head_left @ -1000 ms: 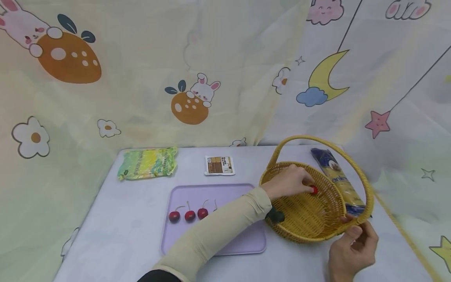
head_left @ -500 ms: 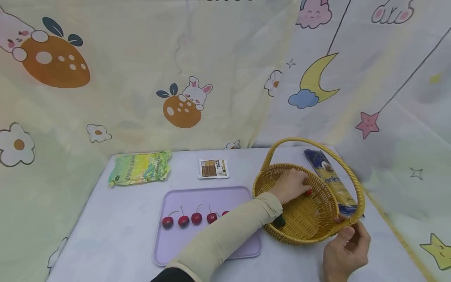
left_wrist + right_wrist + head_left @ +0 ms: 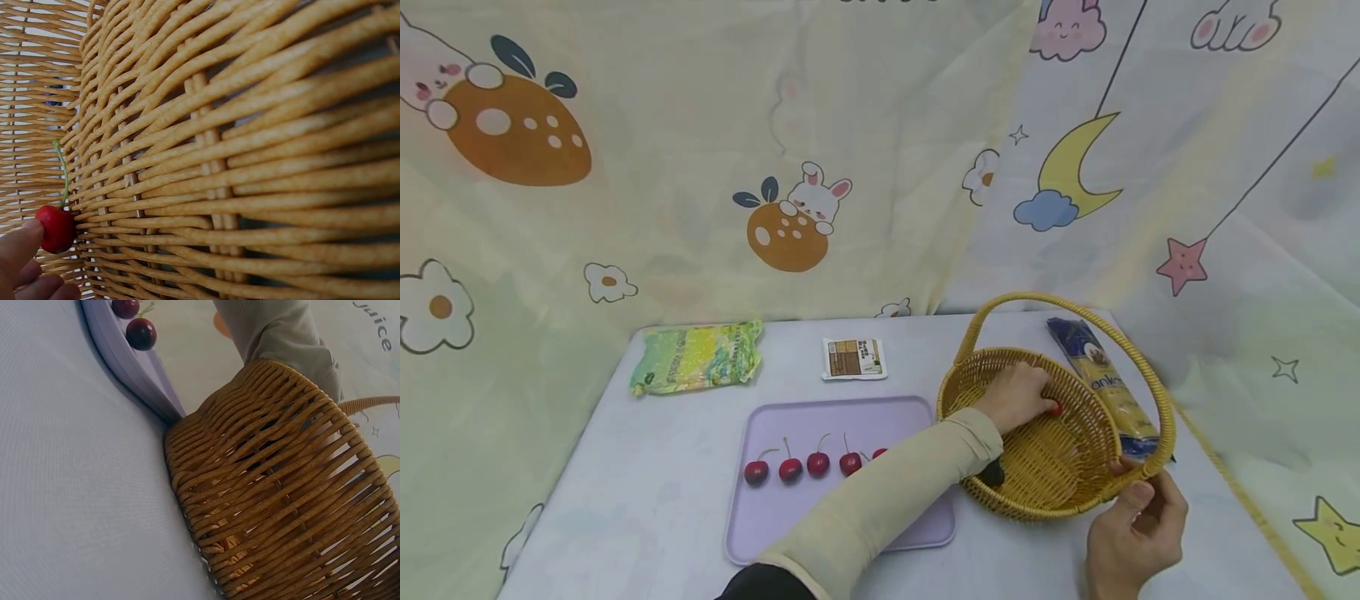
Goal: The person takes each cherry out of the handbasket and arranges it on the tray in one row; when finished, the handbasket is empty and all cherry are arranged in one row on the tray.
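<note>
A yellow wicker basket (image 3: 1048,479) with an arched handle stands tilted on the right of the table. My left hand (image 3: 1015,398) reaches down inside it. At the fingertips is a red cherry (image 3: 57,229), stem up beside the woven wall; the thumb and fingers pinch it, though their far side is hidden. With curled fingers, my right hand (image 3: 1138,525) grips the basket's near right rim at the handle's foot. Several dark cherries (image 3: 817,464) lie in a row on a lilac tray (image 3: 820,417), some covered by my left sleeve (image 3: 880,492).
A green and yellow packet (image 3: 696,358) lies at the back left. A small white and brown sachet (image 3: 854,359) is at the back middle. Behind the basket lies a blue and gold bag (image 3: 1105,383). Printed cloth (image 3: 880,108) hangs at the table's rear.
The head view has shifted slightly. My left hand dips a little lower into the basket with the cherry, then stays almost still. The right hand keeps its hold on the rim.
</note>
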Demonstrator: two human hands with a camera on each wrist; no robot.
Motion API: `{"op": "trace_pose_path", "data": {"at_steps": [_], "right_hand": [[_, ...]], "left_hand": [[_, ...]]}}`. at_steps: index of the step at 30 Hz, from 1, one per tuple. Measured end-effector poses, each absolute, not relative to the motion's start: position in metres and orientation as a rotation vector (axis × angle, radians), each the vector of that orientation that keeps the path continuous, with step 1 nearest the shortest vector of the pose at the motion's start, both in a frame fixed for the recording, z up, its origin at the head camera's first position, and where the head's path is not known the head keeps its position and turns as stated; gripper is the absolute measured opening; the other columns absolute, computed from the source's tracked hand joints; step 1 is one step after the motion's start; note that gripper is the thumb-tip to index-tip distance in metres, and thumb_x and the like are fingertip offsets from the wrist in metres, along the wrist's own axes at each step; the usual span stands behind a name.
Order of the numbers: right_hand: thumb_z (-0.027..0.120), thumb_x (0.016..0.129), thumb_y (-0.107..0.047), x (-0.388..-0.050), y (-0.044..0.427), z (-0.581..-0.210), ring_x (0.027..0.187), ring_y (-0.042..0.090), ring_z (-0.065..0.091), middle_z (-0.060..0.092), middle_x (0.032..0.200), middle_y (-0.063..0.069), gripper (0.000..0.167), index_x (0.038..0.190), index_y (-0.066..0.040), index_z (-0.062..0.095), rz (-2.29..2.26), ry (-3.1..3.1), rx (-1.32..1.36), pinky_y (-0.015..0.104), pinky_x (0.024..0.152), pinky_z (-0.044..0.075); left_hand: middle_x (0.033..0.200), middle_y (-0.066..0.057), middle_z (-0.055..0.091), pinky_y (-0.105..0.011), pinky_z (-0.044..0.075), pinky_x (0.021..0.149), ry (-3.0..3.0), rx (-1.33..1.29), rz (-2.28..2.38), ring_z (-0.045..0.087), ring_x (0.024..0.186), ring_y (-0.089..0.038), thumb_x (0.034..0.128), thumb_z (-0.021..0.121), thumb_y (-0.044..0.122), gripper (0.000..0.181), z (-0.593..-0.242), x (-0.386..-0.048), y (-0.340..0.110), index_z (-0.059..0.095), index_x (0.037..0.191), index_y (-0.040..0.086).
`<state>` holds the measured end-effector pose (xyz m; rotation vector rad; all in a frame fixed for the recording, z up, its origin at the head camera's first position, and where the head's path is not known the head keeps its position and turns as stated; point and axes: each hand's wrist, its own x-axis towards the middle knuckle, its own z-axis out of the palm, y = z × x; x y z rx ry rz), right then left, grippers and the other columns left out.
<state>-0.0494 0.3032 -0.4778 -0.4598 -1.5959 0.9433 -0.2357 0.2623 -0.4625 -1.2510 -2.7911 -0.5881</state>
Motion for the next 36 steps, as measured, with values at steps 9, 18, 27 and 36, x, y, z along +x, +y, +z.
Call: {"op": "trace_pose_path", "data": {"at_steps": [9,18,27,36], "right_hand": [[0.045,0.112,-0.01,-0.0506,0.3056,-0.4816,0.094,0.002,0.065,0.066,0.11,-0.017,0.03,0.133,0.005,0.061,0.937,-1.598,-0.473,0.014,0.088,0.049],[0.045,0.112,-0.013,-0.0492,0.3034,-0.4789,0.093,0.0,0.064,0.065,0.108,-0.019,0.031,0.133,0.003,0.062,0.933,-1.598,-0.498,0.012,0.085,0.048],[0.045,0.112,-0.011,-0.0485,0.3018,-0.4776,0.092,0.0,0.064,0.066,0.107,-0.018,0.031,0.132,0.006,0.062,0.938,-1.586,-0.478,0.014,0.085,0.049],[0.045,0.112,-0.011,-0.0498,0.304,-0.4816,0.092,0.001,0.064,0.067,0.106,-0.017,0.031,0.132,0.005,0.063,0.944,-1.577,-0.496,0.014,0.084,0.048]], "left_hand": [[0.091,0.012,0.072,-0.013,0.039,0.056,-2.806,-1.494,-0.677,0.047,0.057,0.002,0.1054,0.064,0.024,0.02,-0.4637,-0.2358,0.2596,0.079,0.118,0.027],[0.087,0.015,0.069,-0.013,0.043,0.06,-2.817,-1.491,-0.686,0.055,0.066,0.004,0.101,0.072,0.027,0.007,-0.461,-0.2324,0.2602,0.078,0.103,0.025],[0.081,0.014,0.066,-0.011,0.042,0.056,-2.804,-1.503,-0.697,0.053,0.061,0.003,0.1008,0.072,0.028,0.006,-0.4624,-0.2316,0.2611,0.075,0.096,0.024],[0.084,0.014,0.07,-0.01,0.045,0.059,-2.755,-1.554,-0.747,0.057,0.063,0.004,0.1008,0.072,0.026,0.007,-0.4581,-0.232,0.2592,0.078,0.098,0.023]]}}
